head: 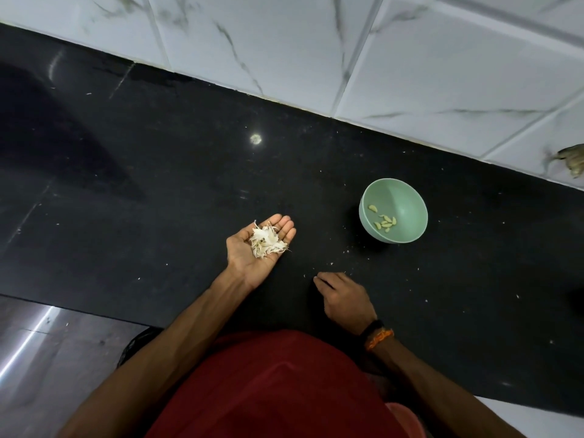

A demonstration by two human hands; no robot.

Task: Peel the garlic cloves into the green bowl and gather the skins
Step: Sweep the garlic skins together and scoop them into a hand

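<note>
Skins (267, 240) lie heaped in the flat, upturned left hand (257, 248); right hand (344, 298) rests curled near the counter's (158, 184) front edge, whether pinching anything I cannot tell.

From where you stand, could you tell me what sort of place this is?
Most likely a home kitchen: a black stone counter against a marble-look tiled wall, with a green bowl of peeled garlic cloves.

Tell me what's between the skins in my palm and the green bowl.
Head view: only bare black counter with tiny skin flecks separates skins from bowl.
</note>
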